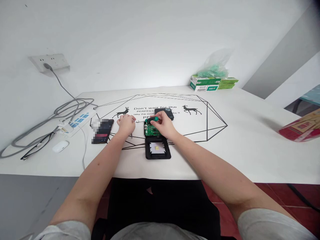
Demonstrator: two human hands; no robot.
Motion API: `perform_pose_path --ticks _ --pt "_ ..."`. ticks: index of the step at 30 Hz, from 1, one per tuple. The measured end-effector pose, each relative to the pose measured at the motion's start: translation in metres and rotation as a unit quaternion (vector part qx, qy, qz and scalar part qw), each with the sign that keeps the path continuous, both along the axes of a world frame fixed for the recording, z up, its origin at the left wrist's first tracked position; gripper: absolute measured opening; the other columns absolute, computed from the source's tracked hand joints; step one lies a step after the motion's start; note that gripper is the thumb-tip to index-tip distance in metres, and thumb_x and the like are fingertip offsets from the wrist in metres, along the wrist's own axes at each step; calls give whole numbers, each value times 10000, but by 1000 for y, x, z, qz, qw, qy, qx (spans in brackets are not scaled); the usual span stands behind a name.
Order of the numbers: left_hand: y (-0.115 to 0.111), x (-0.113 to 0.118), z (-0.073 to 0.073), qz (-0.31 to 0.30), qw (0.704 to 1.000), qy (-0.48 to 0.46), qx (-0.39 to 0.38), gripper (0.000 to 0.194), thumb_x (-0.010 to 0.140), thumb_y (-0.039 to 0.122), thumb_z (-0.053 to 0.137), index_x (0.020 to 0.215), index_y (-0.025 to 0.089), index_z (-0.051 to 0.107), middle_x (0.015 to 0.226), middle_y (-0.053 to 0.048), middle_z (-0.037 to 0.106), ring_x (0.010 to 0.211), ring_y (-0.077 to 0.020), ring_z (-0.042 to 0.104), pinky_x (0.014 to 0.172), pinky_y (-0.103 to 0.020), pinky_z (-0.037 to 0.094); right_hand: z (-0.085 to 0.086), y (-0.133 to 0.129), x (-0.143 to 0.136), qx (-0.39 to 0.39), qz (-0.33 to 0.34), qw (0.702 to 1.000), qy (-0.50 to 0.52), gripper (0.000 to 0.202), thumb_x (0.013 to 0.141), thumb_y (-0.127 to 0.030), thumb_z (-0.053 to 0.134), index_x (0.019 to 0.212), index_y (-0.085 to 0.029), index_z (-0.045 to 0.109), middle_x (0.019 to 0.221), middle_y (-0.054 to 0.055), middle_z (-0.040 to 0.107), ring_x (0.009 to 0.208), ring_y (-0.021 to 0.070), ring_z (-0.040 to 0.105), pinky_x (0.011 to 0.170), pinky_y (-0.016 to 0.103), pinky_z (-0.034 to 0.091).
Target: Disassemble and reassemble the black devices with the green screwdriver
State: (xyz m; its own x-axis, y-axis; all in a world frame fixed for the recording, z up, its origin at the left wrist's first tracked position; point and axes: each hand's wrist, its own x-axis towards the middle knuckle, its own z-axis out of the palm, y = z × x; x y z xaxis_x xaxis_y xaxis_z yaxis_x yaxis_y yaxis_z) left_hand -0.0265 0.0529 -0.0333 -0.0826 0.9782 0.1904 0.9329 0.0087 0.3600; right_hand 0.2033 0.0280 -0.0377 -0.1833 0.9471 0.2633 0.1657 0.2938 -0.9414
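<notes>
My right hand [163, 124] is closed on a small screwdriver [152, 119] with a green and black handle, held nearly flat over the far edge of a green circuit board [155, 130] in a black case. My left hand [127, 124] rests on the table left of the board, fingers bent, near some tiny dark parts [137, 122]; what its fingertips touch is too small to tell. A black square cover [148, 154] with a white panel inside lies directly in front of the board. Behind my right hand is a dark case-like object [170, 113], partly covered.
On the left are a phone [107, 132], a power strip [81, 120] with grey cables, glasses [37, 146] and a white earbud case [60, 146]. Green boxes [205, 81] with a plastic bag stand at the back right. A red and tan package [300, 129] sits at the right edge.
</notes>
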Motion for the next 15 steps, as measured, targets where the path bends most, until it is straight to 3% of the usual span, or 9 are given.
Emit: perform_pose_path --ticks 6,10,12,15 --pt "-3 0 7 -16 992 -122 22 185 946 184 604 975 254 773 1321 -127 726 1439 -403 474 1205 -595 367 8 1 10 -16 -25 996 81 559 749 -608 764 1045 -300 404 1247 81 761 1045 212 740 980 421 600" --pt "-6 1 16 -50 981 -188 21 260 1028 247 513 1114 224 757 1278 -107 765 1250 -292 670 1089 -448 527 15 1 23 -30 -44 983 174 548 730 -543 813 1037 -298 431 1121 27 760 1057 205 758 1031 436 619" --pt "-9 0 19 -80 956 -281 -22 270 1052 320 518 1129 203 749 1186 -110 793 1039 -241 749 902 -379 588 18 1 29 -38 -58 978 197 533 723 -507 825 1038 -299 447 1059 -5 750 1002 187 762 1026 432 632" --pt "-16 -1 23 -119 870 -462 -126 271 981 418 694 1053 166 765 1063 -131 802 829 -204 750 710 -325 549 21 3 34 -46 -79 973 213 506 724 -469 829 1034 -302 466 969 -41 720 922 168 756 987 418 651"
